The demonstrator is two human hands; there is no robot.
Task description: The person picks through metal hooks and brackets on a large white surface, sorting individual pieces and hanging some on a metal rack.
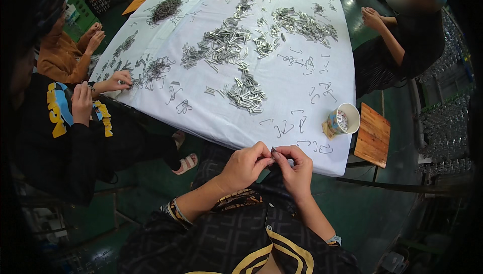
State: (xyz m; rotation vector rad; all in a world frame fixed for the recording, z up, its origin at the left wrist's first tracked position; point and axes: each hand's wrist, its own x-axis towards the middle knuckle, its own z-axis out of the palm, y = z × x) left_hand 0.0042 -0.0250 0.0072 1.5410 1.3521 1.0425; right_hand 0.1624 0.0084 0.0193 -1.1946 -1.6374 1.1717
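Note:
At the table's near edge, my left hand (245, 167) and my right hand (296, 171) meet, thumbs and fingertips pinched together. A small dark metal piece (273, 150) pokes up between the fingertips; most of it is hidden by them, so its exact kind does not show. Just beyond my hands, thin bent wire hooks (285, 128) lie scattered on the white-covered table (221, 125). Farther in are heaps of short silvery metal strips (246, 93), the largest heap (221, 45) near the middle.
A paper cup (347, 118) with small pieces inside stands at the right edge, beside a wooden stool (372, 135). Two co-workers sit on the left, one with a hand (119, 80) on a wire pile (156, 68). Another person's hands (372, 18) are at the right.

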